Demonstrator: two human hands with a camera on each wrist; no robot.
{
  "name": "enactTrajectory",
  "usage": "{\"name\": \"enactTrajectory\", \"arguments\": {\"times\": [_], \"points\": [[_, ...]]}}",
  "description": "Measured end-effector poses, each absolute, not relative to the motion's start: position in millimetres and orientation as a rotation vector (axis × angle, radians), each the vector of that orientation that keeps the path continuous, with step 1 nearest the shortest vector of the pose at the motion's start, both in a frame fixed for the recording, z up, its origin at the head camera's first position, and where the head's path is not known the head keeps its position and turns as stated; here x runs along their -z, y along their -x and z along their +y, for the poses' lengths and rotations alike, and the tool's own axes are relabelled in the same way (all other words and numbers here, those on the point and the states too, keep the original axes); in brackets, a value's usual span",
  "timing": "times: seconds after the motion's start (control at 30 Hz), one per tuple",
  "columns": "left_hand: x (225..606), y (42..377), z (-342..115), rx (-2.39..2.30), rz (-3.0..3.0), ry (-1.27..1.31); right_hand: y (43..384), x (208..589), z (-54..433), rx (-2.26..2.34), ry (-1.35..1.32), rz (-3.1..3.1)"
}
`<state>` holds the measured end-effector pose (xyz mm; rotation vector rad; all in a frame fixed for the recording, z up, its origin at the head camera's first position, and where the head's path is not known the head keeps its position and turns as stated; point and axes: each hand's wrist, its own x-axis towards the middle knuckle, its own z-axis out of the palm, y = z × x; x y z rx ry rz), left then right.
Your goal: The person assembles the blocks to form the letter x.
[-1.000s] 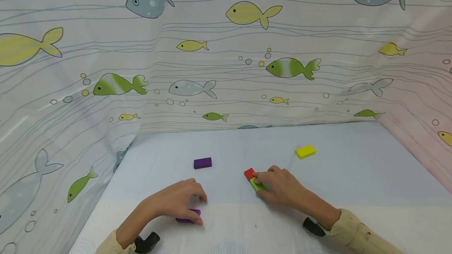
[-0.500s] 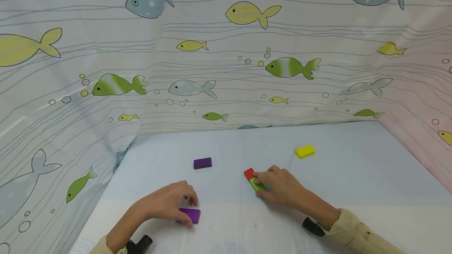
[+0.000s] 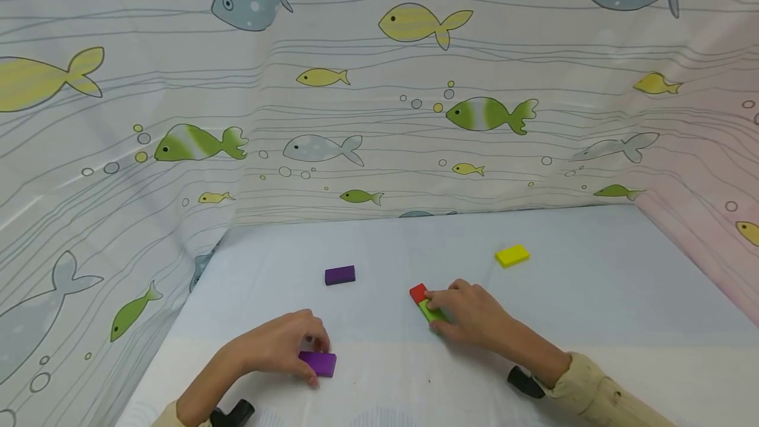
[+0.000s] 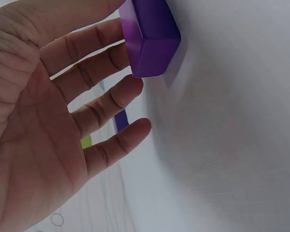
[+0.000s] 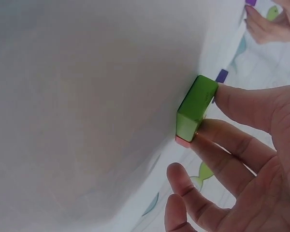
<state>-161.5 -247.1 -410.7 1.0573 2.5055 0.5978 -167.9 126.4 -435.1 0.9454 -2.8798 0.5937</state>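
Note:
My left hand (image 3: 275, 346) is at the near left, thumb on the front side and fingers behind a purple block (image 3: 323, 364), pinching its left end. In the left wrist view the purple block (image 4: 154, 41) is between the thumb and the first fingers; the other fingers stand apart from it. Further right, my right hand (image 3: 471, 313) pinches a green block (image 3: 431, 312) flat on the table. A red block (image 3: 418, 292) lies against the green block's far end. The right wrist view shows thumb and fingers on opposite sides of the green block (image 5: 198, 100).
A dark purple block (image 3: 340, 275) lies behind the left hand. At the back right is a yellow block (image 3: 512, 256). Fish-patterned cloth (image 3: 367, 111) hangs round the back and sides of the pale table (image 3: 593, 269).
My left hand has shifted left along the purple block, uncovering its right part, and its fingers have drawn in toward the block. The right hand has stayed in place on the green block.

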Motion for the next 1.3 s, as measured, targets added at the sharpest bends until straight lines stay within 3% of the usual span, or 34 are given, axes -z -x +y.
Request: {"name": "enactTrajectory", "arguments": {"times": [1.3], "points": [[408, 161, -231, -0.549, 2.609, -1.145, 169, 436, 126, -0.595, -0.942, -2.907]]}}
